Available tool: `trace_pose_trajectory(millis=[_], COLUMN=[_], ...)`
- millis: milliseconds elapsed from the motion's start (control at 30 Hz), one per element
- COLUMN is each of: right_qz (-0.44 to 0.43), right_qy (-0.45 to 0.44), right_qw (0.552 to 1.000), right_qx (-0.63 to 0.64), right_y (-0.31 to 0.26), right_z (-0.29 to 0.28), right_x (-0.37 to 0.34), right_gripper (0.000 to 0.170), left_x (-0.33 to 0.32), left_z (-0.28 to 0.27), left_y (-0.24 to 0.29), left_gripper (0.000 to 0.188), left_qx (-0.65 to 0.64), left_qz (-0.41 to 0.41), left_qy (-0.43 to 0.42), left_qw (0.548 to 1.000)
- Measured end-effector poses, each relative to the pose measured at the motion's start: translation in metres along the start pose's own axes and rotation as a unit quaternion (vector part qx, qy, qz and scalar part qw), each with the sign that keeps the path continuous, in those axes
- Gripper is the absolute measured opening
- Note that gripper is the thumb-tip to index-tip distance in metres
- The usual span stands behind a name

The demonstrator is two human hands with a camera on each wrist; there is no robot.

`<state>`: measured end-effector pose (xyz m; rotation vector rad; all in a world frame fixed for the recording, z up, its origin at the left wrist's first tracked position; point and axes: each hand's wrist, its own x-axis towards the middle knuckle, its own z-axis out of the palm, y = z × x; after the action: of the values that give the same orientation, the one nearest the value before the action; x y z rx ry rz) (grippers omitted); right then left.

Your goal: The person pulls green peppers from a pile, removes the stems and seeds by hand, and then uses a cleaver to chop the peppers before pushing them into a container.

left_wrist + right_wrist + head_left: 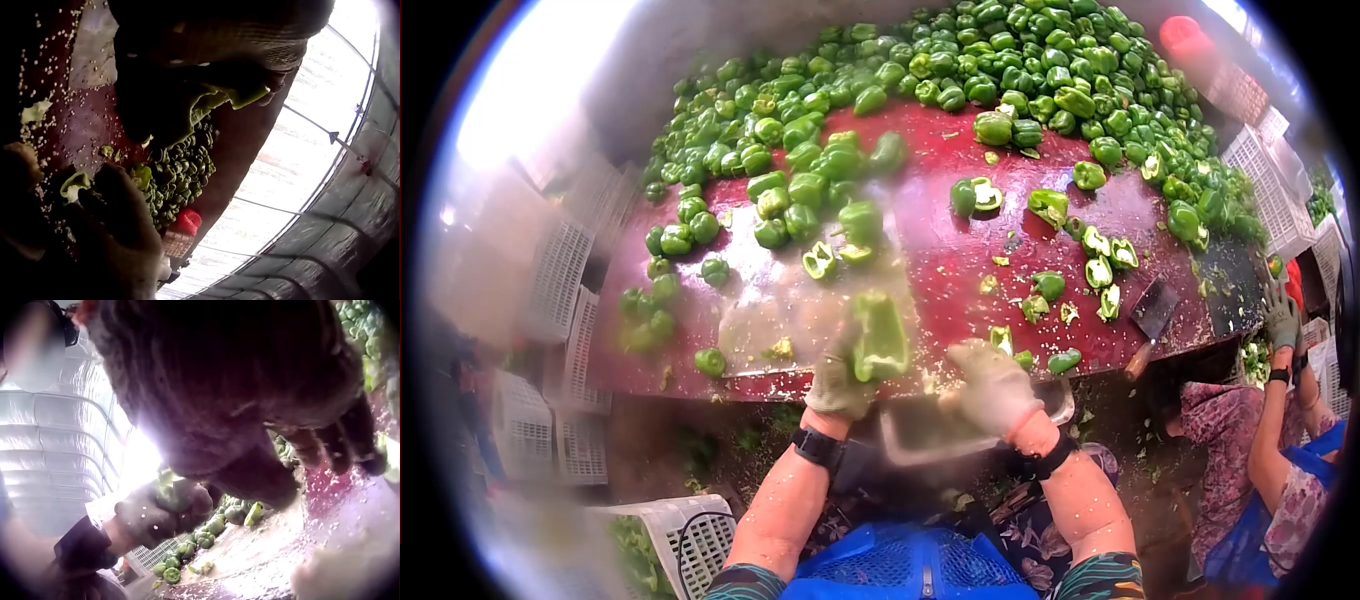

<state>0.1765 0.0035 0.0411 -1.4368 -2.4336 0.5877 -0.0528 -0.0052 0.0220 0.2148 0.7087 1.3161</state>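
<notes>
In the head view my gloved left hand [840,385] holds a cut-open green bell pepper [882,338] above the table's near edge. The same pepper [234,100] shows its pale inner wall in the left wrist view, its far side hidden by the dark hand. To the right, my gloved right hand [995,388] hovers near the edge with nothing in its grasp. Its fingers [334,447] hang loosely over the seed-strewn surface in the right wrist view. Pepper halves [1098,270] and pieces lie on the red tabletop [960,300] beyond it.
A large heap of green peppers [1040,60] covers the back. A broad blade with a wooden handle [1155,308] lies at the right edge. Below the hands is a pale tray [900,440]. White crates [560,270] stand left; another person's gloved hand [1282,318] is far right.
</notes>
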Motion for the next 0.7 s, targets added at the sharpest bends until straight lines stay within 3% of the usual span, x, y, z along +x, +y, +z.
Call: trace_pose_trajectory(millis=[100, 167, 200, 333, 367, 400, 467, 500, 567, 600, 633, 667, 700], right_qz=[-0.027, -0.015, -0.011, 0.192, 0.242, 0.218, 0.173, 0.117, 0.057, 0.138, 0.218, 0.139, 0.071], right_qy=[0.113, 0.171, 0.199, 0.171, 0.174, 0.153, 0.110, 0.109, 0.125, 0.112, 0.115, 0.239, 0.283], right_qw=[0.987, 0.950, 0.923, 0.798, 0.728, 0.748, 0.785, 0.756, 0.871, 0.815, 0.742, 0.778, 0.864], right_qx=[0.114, 0.260, 0.330, 0.545, 0.618, 0.607, 0.585, 0.635, 0.471, 0.551, 0.624, 0.565, 0.410], right_y=[-0.011, -0.011, -0.012, 0.001, 0.002, -0.003, -0.026, -0.026, 0.007, 0.003, 0.000, 0.009, 0.012], right_z=[-0.017, -0.005, 0.000, -0.003, -0.007, -0.006, 0.004, 0.025, 0.041, 0.029, 0.016, 0.026, 0.018], right_x=[0.005, 0.008, 0.010, 0.027, 0.027, 0.030, 0.031, 0.032, 0.028, 0.031, 0.033, 0.037, 0.036], right_gripper=[0.031, 0.033, 0.034, 0.039, 0.043, 0.040, 0.034, 0.035, 0.034, 0.033, 0.033, 0.042, 0.043], left_x=[-0.003, -0.006, -0.008, -0.010, -0.007, -0.005, 0.006, -0.002, -0.014, -0.011, -0.009, -0.005, -0.008], left_z=[0.006, 0.014, 0.019, 0.047, 0.048, 0.048, 0.033, 0.046, 0.056, 0.054, 0.054, 0.037, 0.032], left_y=[-0.002, -0.005, -0.003, 0.008, 0.002, -0.006, -0.049, -0.054, -0.046, -0.029, -0.016, -0.005, 0.000], left_gripper=[0.046, 0.050, 0.052, 0.056, 0.056, 0.056, 0.055, 0.058, 0.065, 0.069, 0.076, 0.070, 0.062], left_qx=[0.042, 0.074, 0.113, 0.255, 0.305, 0.352, 0.623, 0.546, 0.382, 0.292, 0.264, 0.202, 0.139], left_qz=[0.015, 0.027, 0.048, 0.161, 0.184, 0.207, 0.306, 0.249, 0.080, -0.018, 0.021, 0.015, 0.008], left_qy=[-0.004, -0.023, -0.027, -0.001, 0.020, 0.043, -0.045, -0.028, 0.011, 0.034, 0.010, -0.055, -0.047], left_qw=[0.999, 0.997, 0.992, 0.953, 0.934, 0.912, 0.718, 0.799, 0.921, 0.956, 0.964, 0.978, 0.989])
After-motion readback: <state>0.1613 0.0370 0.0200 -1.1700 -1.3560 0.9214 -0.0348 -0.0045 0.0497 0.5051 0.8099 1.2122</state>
